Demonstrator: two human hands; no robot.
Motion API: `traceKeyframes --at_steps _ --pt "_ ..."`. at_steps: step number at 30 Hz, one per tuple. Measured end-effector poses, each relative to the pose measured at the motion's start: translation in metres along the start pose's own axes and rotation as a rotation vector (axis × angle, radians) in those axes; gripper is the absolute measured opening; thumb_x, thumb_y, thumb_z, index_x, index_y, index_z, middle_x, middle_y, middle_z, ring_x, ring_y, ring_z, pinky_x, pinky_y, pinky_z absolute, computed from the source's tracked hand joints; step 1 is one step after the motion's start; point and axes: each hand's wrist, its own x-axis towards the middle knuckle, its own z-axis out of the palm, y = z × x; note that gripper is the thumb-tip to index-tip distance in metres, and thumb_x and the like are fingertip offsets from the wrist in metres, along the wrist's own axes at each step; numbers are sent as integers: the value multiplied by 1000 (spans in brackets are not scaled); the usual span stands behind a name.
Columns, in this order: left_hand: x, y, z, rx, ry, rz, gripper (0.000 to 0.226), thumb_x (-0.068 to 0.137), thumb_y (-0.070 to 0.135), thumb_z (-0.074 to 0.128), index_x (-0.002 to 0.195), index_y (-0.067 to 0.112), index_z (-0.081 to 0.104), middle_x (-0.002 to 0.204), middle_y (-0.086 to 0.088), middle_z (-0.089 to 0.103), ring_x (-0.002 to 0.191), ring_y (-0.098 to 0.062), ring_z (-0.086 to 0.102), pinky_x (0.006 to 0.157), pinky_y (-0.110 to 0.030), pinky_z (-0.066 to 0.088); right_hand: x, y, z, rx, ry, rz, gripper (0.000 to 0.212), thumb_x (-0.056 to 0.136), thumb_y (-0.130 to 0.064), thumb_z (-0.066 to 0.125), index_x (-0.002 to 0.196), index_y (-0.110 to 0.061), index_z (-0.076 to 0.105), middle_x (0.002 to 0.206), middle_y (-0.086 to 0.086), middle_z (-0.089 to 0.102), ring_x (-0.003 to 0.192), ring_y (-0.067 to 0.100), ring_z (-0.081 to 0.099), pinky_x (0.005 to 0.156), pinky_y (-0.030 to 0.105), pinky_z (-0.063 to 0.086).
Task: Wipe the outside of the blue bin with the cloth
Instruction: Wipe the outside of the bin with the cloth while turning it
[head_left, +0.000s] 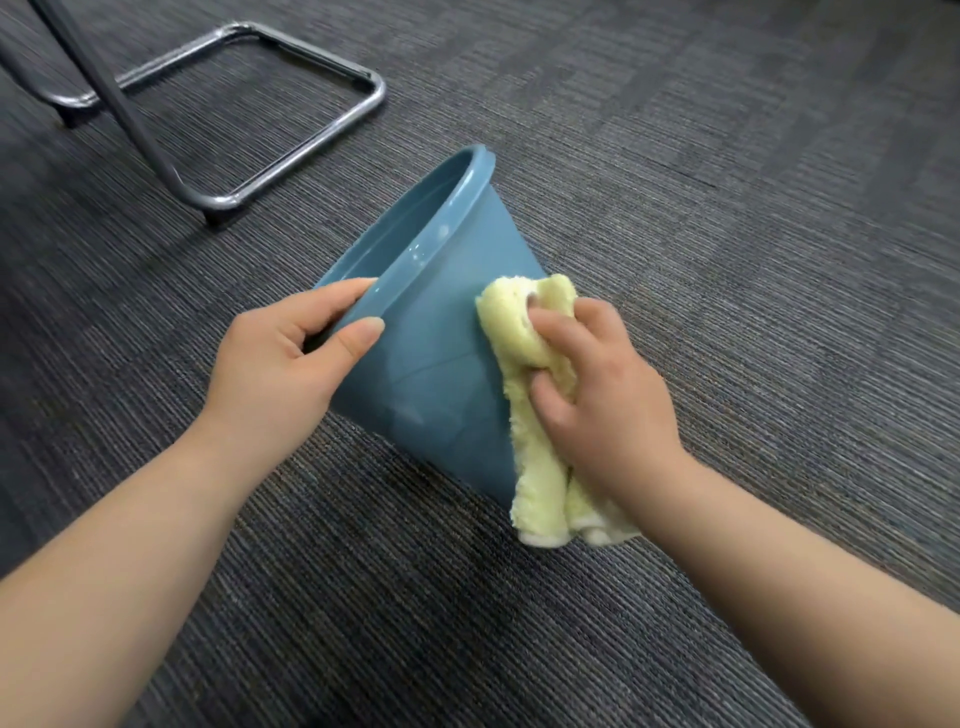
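While left hand (275, 358) grips tilted blue bin (436, 364) rim, right hand (597, 395) presses bunched yellow cloth (535, 410) on near-right wall; wiping underway, far side likely left.

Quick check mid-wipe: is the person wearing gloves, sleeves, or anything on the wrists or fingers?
No gloves: the left hand and right hand are both bare. The left forearm and right forearm are uncovered as far as the frame shows, with no sleeve edge in view. No watch, bracelet or ring is visible. The nails look short and unpainted.
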Motion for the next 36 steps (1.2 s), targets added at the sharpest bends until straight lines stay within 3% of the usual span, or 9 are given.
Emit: traceKeyframes --at_steps 3,9,11,15,20,23,28,32,36 --pt "1 -7 -7 13 37 -27 35 80 14 60 88 48 58 95 22 62 83 17 56 82 -8 43 -9 9 8 -86 -43 -4 42 78 -16 56 119 -25 53 130 13 47 77 35 61 55 29 33" --pt "4 -15 -18 -36 67 -113 39 82 13 56 77 52 63 76 42 62 80 15 57 83 -22 47 -23 47 19 -159 -175 268 45 84 -22 47 129 -26 40 132 6 38 79 28 54 58 29 34" --pt "4 -13 -15 -26 67 -103 37 81 17 56 78 53 62 76 43 61 81 16 57 84 -18 47 -20 45 15 -167 -171 314 45 85 -22 46 129 -26 39 130 6 38 81 29 55 58 29 34" --pt "6 -8 -12 -6 70 -91 35 79 23 56 80 57 60 78 45 60 85 16 56 85 -19 44 -24 13 16 -206 -133 84 41 78 -22 55 118 -29 50 128 9 45 77 33 60 56 28 31" --pt "5 -11 -15 -1 73 -108 33 78 25 56 82 57 61 78 44 61 85 13 57 87 -26 45 -37 -2 21 -227 -227 -137 50 52 -13 79 99 -22 66 102 16 66 50 26 62 36 20 36" --pt "3 -15 -20 -7 89 -135 31 78 26 55 84 56 62 79 43 62 82 12 58 82 -29 46 -42 20 20 -289 -266 -120 51 46 -9 82 95 -19 68 99 18 68 50 28 63 33 22 41" --pt "1 -15 -19 -14 80 -129 29 75 29 54 87 54 62 83 42 62 96 -5 59 94 -37 45 -48 45 17 -344 -288 -53 51 45 -6 82 93 -15 69 98 22 67 48 29 62 31 25 41" --pt "2 -16 -18 13 50 -66 36 79 23 54 89 58 58 86 43 61 90 13 56 89 -20 44 -49 58 15 -337 -300 35 45 62 -9 75 105 -16 64 112 22 61 60 33 64 39 29 42" --pt "-6 -15 -13 102 -76 15 49 77 19 59 116 41 38 110 32 44 93 31 40 81 7 27 -47 74 19 -402 -279 187 41 84 -28 50 124 -27 45 133 8 41 84 31 60 54 27 31"
